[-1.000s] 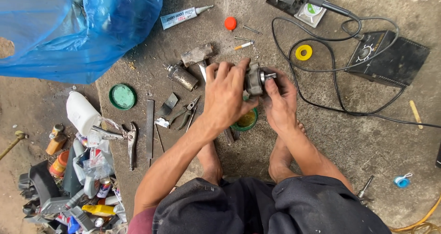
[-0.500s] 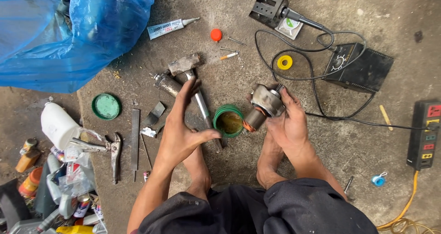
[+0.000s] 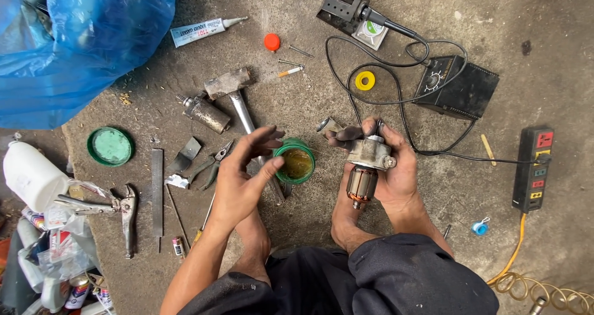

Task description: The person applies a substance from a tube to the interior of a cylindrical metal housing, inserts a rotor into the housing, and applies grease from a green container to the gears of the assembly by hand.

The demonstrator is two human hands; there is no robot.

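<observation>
Left hand (image 3: pixel 244 176) open, fingers spread, empty; right hand (image 3: pixel 387 166) closed in grip, palm up.

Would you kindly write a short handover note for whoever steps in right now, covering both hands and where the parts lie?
Right hand: grips the motor armature upright over the floor, copper windings at the bottom.
Left hand: open, holds nothing, fingertips beside the green grease tin.
Tin is open on the concrete; its green lid lies far left.
Nearby: hammer, pliers, flat file, locking pliers, soldering station.
Done: armature is out and in hand.
Left: I cannot tell whether grease is on it yet.
</observation>
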